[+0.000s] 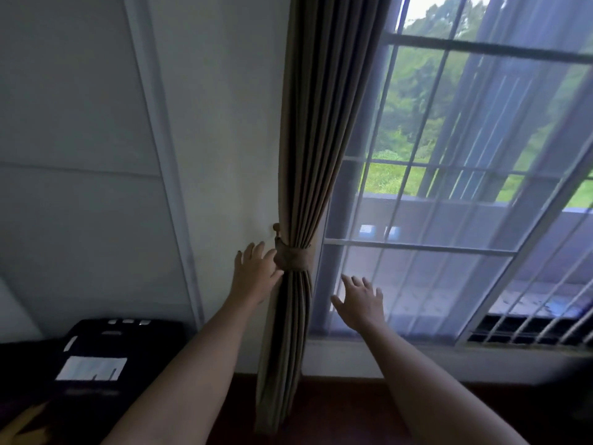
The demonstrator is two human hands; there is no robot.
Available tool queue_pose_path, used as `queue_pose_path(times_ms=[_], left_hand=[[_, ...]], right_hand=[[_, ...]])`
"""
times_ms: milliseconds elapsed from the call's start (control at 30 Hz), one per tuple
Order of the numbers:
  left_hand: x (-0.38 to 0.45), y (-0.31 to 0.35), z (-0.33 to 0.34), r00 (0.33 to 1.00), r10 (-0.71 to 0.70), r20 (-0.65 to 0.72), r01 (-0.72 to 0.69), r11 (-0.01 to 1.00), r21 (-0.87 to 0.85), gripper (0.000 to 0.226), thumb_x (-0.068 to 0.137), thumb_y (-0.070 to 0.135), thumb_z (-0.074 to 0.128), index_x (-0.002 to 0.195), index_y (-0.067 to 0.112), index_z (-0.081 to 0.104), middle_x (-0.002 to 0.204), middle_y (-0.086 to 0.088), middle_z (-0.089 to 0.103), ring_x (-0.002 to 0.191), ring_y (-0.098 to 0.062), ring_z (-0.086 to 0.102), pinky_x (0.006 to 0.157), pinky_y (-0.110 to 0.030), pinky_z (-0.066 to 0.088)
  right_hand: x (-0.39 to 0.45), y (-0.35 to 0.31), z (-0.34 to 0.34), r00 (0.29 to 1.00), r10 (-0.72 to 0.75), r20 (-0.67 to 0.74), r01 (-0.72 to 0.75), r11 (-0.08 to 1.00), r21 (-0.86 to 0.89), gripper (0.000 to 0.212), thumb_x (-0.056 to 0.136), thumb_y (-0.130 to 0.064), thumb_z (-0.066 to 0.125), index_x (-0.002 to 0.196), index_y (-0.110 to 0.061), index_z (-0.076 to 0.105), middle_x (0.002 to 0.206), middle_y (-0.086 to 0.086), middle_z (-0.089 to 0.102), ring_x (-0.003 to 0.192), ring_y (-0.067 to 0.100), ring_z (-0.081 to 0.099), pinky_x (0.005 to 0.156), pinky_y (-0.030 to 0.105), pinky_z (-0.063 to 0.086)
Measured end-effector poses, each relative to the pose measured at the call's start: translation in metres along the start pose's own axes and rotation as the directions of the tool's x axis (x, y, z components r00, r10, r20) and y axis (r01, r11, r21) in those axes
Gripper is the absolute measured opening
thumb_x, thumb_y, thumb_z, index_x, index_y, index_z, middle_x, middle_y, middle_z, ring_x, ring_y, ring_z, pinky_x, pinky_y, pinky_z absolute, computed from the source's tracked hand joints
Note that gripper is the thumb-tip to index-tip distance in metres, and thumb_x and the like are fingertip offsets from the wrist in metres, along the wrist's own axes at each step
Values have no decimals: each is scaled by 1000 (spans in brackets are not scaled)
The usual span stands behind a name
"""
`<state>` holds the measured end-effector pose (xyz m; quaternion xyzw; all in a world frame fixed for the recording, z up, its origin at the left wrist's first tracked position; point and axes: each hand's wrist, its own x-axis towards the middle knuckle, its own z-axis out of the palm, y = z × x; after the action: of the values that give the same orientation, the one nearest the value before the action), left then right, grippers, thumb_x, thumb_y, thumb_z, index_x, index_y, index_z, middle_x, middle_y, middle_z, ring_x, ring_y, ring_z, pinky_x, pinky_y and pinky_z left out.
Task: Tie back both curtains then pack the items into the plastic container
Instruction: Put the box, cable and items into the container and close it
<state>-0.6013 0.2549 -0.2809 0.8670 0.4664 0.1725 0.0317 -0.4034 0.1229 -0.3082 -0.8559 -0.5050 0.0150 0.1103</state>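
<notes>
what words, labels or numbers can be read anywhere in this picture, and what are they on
None can be read.
White label on the black case: dark marks, too blurred to read.
Pale buttons on top of the case: no legible marking.
Curtain, tie-back, wall and window: no text.

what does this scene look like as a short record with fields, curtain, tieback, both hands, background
curtain: brown curtain, gathered into a bundle beside the window
tieback: matching band wrapped round the curtain, looped to a wall hook
left hand: left hand, fingers spread, at the tieback's left edge
right hand: right hand, open, holds nothing, in front of the sheer curtain
background: dark device at lower left
</notes>
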Motion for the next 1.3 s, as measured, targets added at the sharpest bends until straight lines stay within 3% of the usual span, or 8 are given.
queue_pose_path(times_ms=[100,267,533,700,967,1033,1133,1300], left_hand=[[-31,-1,-1,996,-59,67,58,998,18,65,94,51,47,148,20,31,159,-9,16,147,-30,9,118,-50,7],[-80,-5,14,990,-112,81,112,994,11,67,93,50,50,147,15,33,159,-12,18,146,-32,13,118,-52,9],[-188,-67,132,930,-234,284,254,967,-32,67,94,51,49,147,14,31,154,-15,27,143,-33,21,114,-55,20],[-248,-128,281,860,-328,392,368,929,-30,69,94,50,48,151,18,24,159,-15,16,146,-33,15,117,-50,18],[-354,-234,576,864,-254,434,286,958,-10,64,97,45,46,152,19,25,160,-12,14,146,-31,16,115,-45,22],[-379,-264,640,867,-243,436,259,966,22,68,96,46,47,152,18,22,160,-11,13,147,-31,16,116,-47,22],[-392,-315,710,876,-326,356,346,938,7,70,97,45,46,152,11,20,160,-12,16,147,-29,16,117,-45,18],[-392,-375,784,785,-543,298,612,751,-247,68,98,50,40,152,16,19,157,-10,25,143,-31,27,115,-46,26]], right_hand=[[-21,6,7,999,-9,42,10,1000,-16,69,93,-55,44,151,-24,25,153,2,35,146,26,20,114,52,22],[-60,20,45,996,-28,89,25,999,32,66,91,-52,48,148,-22,31,149,4,42,142,27,29,112,52,28],[-146,23,182,931,53,362,-75,996,45,50,91,-39,48,138,-22,44,135,9,54,130,32,41,110,48,31],[-164,40,336,890,70,450,-125,988,94,43,91,-34,50,131,-18,48,131,10,56,123,35,46,96,44,41],[-166,62,664,891,-5,454,-150,940,305,40,89,-27,53,122,-5,52,121,18,59,112,40,52,83,42,44],[-170,69,733,886,-53,460,-125,929,348,40,93,-28,54,126,-6,50,126,15,57,116,38,51,87,39,42],[-166,85,814,894,-110,435,-67,926,372,56,96,-33,54,141,-3,39,142,15,47,131,34,43,98,35,36],[-172,102,879,961,-6,277,-139,854,501,67,97,-46,49,150,-10,30,155,9,34,145,25,25,115,39,25]])
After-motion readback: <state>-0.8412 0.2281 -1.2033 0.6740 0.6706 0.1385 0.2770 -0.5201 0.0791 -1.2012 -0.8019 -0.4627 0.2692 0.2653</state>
